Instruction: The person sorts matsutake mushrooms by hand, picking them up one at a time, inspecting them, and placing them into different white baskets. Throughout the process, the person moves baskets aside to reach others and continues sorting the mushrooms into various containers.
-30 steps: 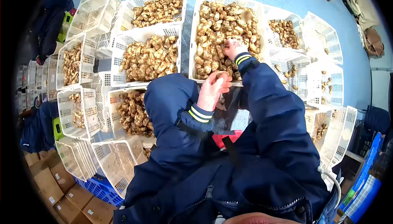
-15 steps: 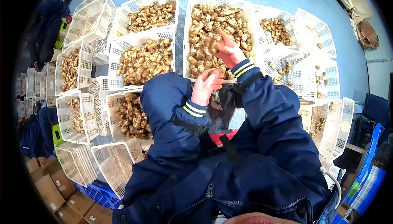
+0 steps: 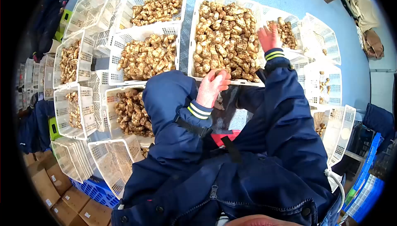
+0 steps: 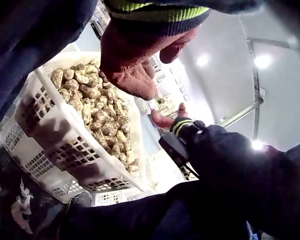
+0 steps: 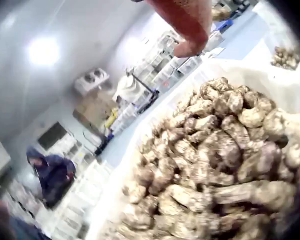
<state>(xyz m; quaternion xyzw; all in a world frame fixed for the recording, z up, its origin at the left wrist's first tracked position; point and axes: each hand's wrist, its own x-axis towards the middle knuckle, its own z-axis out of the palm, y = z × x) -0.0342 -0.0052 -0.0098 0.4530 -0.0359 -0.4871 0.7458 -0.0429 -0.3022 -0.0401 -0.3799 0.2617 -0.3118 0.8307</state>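
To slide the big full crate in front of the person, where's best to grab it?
I'd take the crate by its near rim, from the person's side: that edge is straight, outside the heaped tubers, with the wall below exposed. A smaller crate crowds its right.

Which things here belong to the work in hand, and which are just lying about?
In the work:
right hand, fingers spread
left hand
large white crate
brown tubers inside it
smaller white crate to its right

Apparently just lying about:
cardboard boxes
blue crate, lower left
brown bundle, far right
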